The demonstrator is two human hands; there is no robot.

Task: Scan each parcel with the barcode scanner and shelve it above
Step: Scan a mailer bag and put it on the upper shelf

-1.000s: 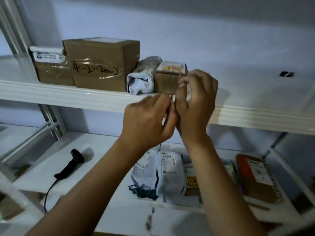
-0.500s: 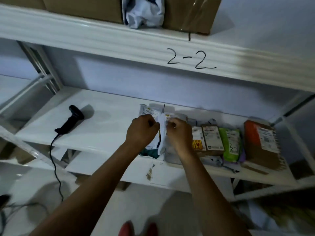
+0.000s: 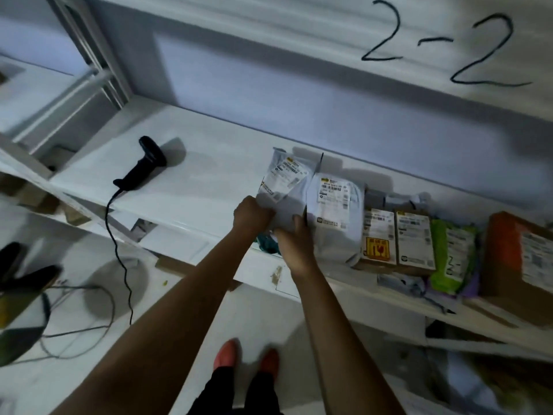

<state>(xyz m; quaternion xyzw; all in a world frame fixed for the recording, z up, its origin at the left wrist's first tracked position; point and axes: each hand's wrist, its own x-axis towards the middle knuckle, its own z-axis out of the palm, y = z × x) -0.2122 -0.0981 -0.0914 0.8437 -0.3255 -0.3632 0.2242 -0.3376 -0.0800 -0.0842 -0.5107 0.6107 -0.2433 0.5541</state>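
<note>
- Your left hand point(image 3: 254, 212) is clenched on the lower left corner of a white mailer point(image 3: 284, 181). Your right hand point(image 3: 294, 244) grips its bottom edge, just beside the left at five o'clock.
- The mailer lies on the lower shelf point(image 3: 209, 178), label up, its near end over a teal item point(image 3: 266, 245).
- At nine o'clock from your hands, well apart, the barcode scanner point(image 3: 143, 166) lies on the same shelf with nothing touching it. Its cable drops over the front edge.
- Progress, as a judgement: this parcel is grasped but neither scanned nor shelved.
- At one o'clock is the upper shelf lip point(image 3: 299, 31), marked "2-2". Its top is out of view, so parcels already shelved cannot be counted.
- The count is one scanner and six plain parcels.
- Running toward three o'clock, they are:
  - the held mailer
  - a second white mailer point(image 3: 335, 217), touching it
  - a small carton point(image 3: 376, 235)
  - a twin carton point(image 3: 414, 239)
  - a green pouch point(image 3: 452, 253)
  - a brown box point(image 3: 520, 253)
- More wrapped items are half hidden underneath.
</note>
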